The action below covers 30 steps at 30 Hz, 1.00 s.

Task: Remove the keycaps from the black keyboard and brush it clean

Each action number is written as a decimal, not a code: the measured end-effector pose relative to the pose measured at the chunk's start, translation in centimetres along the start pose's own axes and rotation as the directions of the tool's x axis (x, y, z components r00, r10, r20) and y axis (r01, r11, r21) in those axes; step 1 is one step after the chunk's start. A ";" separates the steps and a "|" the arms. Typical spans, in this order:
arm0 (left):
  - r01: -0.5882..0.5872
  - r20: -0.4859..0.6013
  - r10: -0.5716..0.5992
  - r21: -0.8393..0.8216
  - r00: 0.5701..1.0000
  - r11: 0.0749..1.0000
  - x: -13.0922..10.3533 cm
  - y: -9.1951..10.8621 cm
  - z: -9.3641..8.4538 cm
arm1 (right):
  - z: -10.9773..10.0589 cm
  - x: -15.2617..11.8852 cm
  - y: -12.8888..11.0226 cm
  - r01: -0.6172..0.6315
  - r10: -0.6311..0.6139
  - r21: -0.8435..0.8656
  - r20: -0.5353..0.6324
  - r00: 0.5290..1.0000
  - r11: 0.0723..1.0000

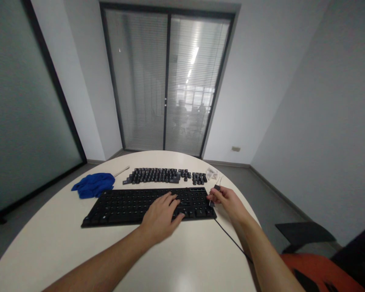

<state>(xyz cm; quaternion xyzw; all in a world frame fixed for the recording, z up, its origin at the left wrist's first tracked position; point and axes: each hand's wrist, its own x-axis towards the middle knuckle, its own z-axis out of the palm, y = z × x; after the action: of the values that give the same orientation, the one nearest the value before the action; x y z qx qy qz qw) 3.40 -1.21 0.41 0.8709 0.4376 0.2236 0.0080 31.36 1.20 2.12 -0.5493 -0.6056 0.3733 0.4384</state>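
A black keyboard (121, 207) lies on the table, mostly stripped of its keycaps, with a few black caps left at its lower right. My left hand (161, 213) rests on it, fingers stretched out flat over the right-middle part. At the keyboard's right end, my right hand (226, 199) pinches what looks like a keycap puller (217, 187), with a dark body and thin wire ends. One wire end points down at the number pad, where a dark cap sits by the fingers. Loose keycaps (155, 175) stand in rows behind the keyboard.
A blue cloth (94, 185) lies crumpled at the left, beside a thin white stick or brush (122, 171). Clear plastic pieces (212, 173) sit at the back right. The keyboard cable (232, 240) runs off the right edge of the round white table (182, 251). An orange chair (313, 267) stands at the right.
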 end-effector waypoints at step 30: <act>0.287 -0.117 -0.358 -0.394 0.926 0.873 0.7 -0.6 -0.2 | 11.8 -0.6 -4.3 0.334 -0.348 -0.118 -0.126 0.929 0.935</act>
<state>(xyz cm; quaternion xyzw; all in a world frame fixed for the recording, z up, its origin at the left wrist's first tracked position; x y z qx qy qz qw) 3.21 -0.38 0.72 0.7430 0.5260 0.3781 0.1682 18.77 0.40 2.08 -0.4816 -0.6752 0.2215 0.5129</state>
